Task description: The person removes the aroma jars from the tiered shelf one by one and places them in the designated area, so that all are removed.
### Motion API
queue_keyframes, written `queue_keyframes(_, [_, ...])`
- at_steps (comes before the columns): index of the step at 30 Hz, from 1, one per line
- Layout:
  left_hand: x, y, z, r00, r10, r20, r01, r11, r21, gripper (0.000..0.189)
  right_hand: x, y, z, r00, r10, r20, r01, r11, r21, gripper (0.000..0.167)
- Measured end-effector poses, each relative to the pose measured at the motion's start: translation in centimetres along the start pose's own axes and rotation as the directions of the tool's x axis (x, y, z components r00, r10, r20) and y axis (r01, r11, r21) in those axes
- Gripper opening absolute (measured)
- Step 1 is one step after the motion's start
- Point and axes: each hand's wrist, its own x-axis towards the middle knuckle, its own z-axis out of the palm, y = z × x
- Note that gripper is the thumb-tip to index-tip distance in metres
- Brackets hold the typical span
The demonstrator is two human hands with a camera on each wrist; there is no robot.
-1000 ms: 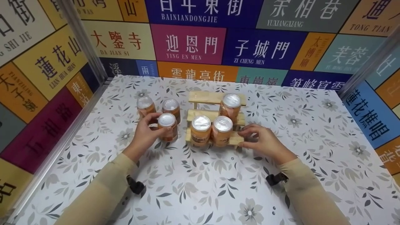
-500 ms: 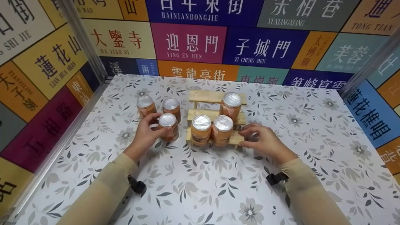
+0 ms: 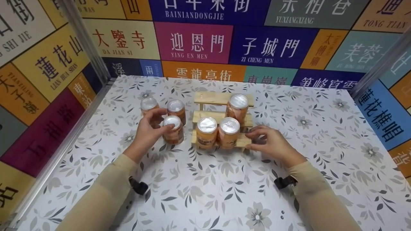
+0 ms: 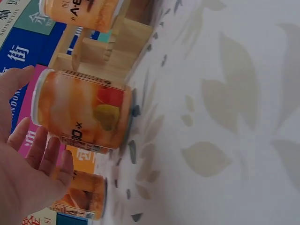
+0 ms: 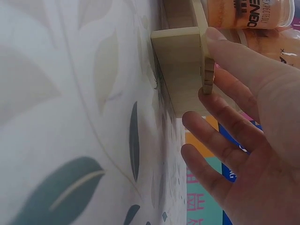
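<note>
In the head view my left hand (image 3: 149, 133) is spread loosely around a can (image 3: 173, 136) with an orange label and silver lid, standing upright on the table. The left wrist view shows fingers extended near the lid end of this can (image 4: 84, 110), with a gap behind it. My right hand (image 3: 273, 144) grips the right end of a three-step wooden stand (image 3: 212, 98). In the right wrist view its thumb lies against the lowest plank (image 5: 207, 70), with fingers on the other side. Two cans sit side by side on the lowest step, and one can (image 3: 237, 107) on the middle step.
Two more cans, a far-left can (image 3: 149, 104) and another can (image 3: 176, 112), stand behind the front one. The tabletop (image 3: 205, 192) has a leaf-patterned cover. Behind it rises a colourful wall (image 3: 192, 41) of sign panels, with further panels on both sides.
My left hand has loosened from the front can, its fingers lifting up toward the lid. The can stays in place. The right hand keeps its hold on the stand.
</note>
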Motion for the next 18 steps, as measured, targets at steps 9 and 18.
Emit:
queue_keyframes(9, [0.8,1.7,0.7,0.993,0.115,-0.004,-0.115,0.993,0.021,0.061,0.0,-0.1,-0.1,1.0,0.0,0.004,0.0,1.0,0.009,0.038])
queue_keyframes(18, [1.3,4.5,3.5,0.985,0.168,0.039,-0.168,0.986,0.012,0.059,-0.1,0.0,0.0,0.999,-0.031,-0.008,0.031,0.999,0.01,0.038])
